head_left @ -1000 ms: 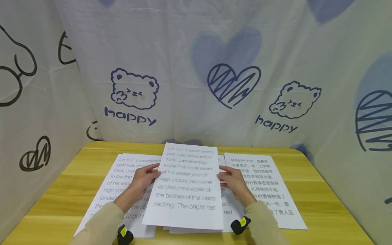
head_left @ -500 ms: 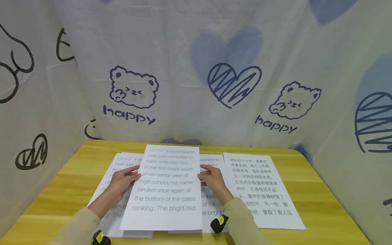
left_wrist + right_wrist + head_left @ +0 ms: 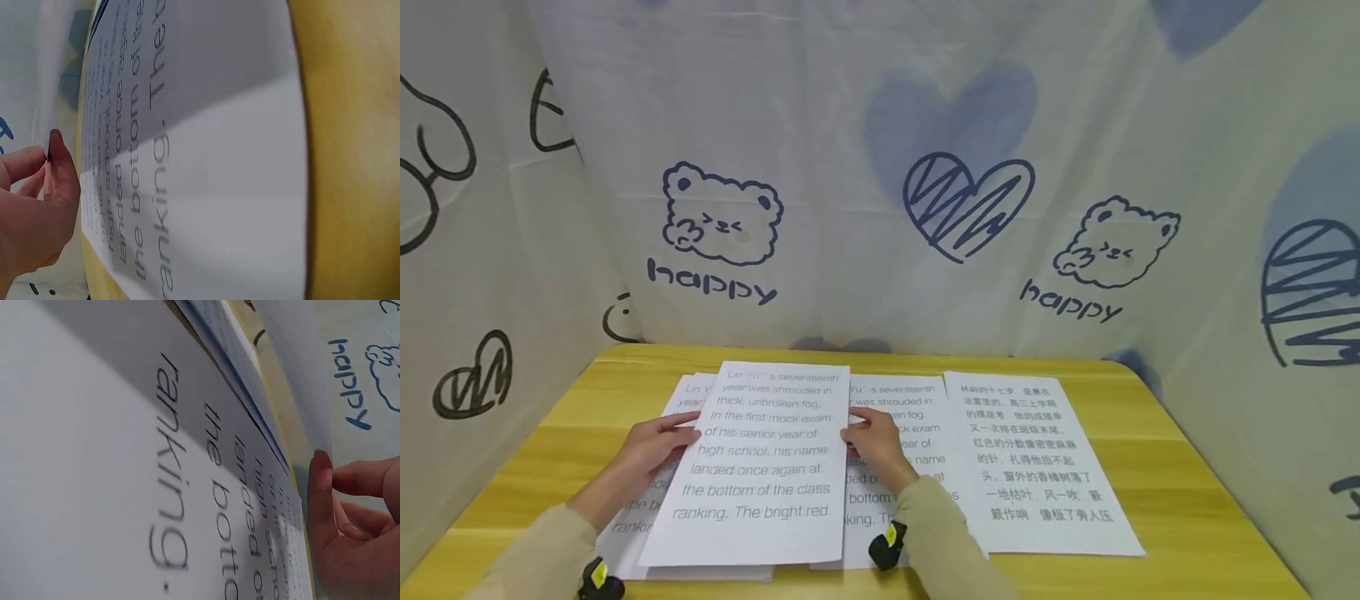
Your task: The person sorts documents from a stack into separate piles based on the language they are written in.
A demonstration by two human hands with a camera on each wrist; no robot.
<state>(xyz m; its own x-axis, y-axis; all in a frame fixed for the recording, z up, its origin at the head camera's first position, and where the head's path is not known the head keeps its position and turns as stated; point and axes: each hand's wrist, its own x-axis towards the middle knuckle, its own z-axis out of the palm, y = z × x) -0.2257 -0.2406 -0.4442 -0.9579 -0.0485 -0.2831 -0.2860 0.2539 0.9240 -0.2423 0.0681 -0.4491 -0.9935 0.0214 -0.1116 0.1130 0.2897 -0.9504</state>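
Paper sheet (image 3: 758,462) hangs just above the left stack of pages (image 3: 625,533) on my table (image 3: 1187,508); my left hand (image 3: 651,446) and right hand (image 3: 868,437) pinch its side edges.

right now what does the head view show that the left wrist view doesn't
Only the head view shows the right hand, the Chinese sheet and the bear curtain. Only the left wrist view shows, close up, the thumb tip at the held sheet's edge, the sheet lifted over the stack. Both show the left hand pinching that sheet above the table.
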